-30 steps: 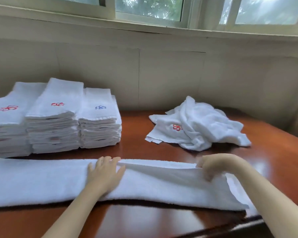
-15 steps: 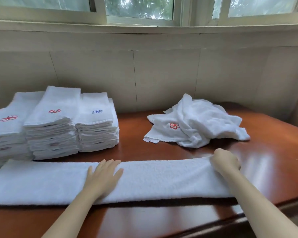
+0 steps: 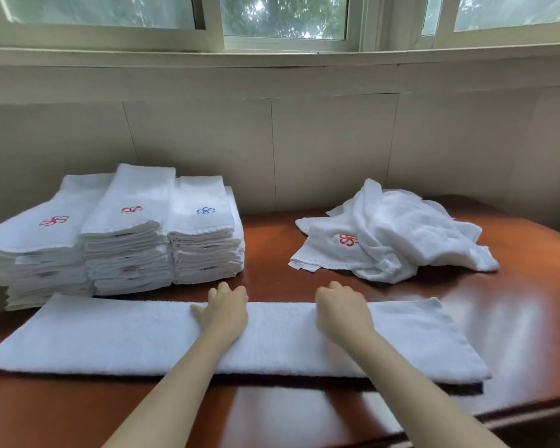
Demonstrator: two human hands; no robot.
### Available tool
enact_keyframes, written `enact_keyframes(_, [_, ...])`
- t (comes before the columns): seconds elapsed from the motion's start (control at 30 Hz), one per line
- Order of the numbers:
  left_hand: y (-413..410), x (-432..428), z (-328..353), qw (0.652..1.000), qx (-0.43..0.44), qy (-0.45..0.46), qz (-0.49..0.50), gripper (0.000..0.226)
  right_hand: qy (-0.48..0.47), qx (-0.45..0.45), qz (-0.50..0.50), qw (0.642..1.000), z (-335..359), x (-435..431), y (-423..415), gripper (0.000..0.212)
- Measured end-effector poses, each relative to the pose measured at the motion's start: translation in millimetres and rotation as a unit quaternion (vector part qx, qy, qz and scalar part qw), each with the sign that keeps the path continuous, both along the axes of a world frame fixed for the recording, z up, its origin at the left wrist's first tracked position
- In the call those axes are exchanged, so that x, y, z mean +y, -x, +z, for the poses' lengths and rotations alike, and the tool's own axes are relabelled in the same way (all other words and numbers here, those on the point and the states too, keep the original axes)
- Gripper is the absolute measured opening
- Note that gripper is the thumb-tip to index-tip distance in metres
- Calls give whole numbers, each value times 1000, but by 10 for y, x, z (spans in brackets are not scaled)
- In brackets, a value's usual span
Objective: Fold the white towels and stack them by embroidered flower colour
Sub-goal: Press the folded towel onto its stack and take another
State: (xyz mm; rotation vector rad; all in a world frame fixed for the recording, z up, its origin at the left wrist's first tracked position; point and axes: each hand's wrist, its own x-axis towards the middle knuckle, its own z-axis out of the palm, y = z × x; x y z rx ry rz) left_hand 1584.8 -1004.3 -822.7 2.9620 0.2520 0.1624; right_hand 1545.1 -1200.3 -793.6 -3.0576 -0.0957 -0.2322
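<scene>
A long white towel [image 3: 110,334], folded into a narrow strip, lies across the near part of the brown table [image 3: 514,318]. My left hand [image 3: 223,313] and my right hand [image 3: 341,315] sit side by side at the middle of its far edge. The fingers of both curl over that edge. At the back left stand three stacks of folded towels: two with a red flower on top [image 3: 54,220] [image 3: 131,209] and one with a blue flower [image 3: 206,210]. A crumpled pile of unfolded towels [image 3: 408,231] showing a red flower lies at the back right.
A pale wall with a window sill [image 3: 272,59] runs behind the table. The table's front edge [image 3: 466,418] passes just below the strip at the lower right. Bare wood shows between the stacks and the pile.
My right hand slid left from the towel's right end to its middle. My left hand shifted from lying flat on the towel to its far edge, with fingers now curled.
</scene>
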Motion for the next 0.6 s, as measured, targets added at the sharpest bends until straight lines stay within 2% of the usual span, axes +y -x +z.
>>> enact_keyframes(0.07, [-22, 15, 20, 1000, 5, 12, 11, 27, -45, 57, 77, 994, -46, 457, 71, 23])
enact_keyframes(0.2, [199, 295, 8, 984, -112, 106, 92, 22, -56, 69, 31, 996, -103, 770, 27, 29])
enact_keyframes(0.3, [602, 760, -61, 917, -229, 209, 252, 40, -80, 84, -20, 993, -111, 862, -35, 30])
enact_keyframes(0.37, [882, 1185, -100, 844, -278, 273, 369, 56, -44, 96, -47, 993, -182, 945, -8, 40])
enact_keyframes(0.47, [1052, 1699, -23, 694, -304, 472, 452, 69, -31, 93, -56, 994, -280, 1008, 19, 49])
enact_keyframes(0.57, [951, 1890, 208, 519, -275, 690, 423, 65, -59, 61, -52, 995, -333, 974, 38, 53])
enact_keyframes(0.6, [928, 1910, 289, 481, -275, 725, 410, 54, -63, 55, -49, 995, -349, 964, 43, 54])
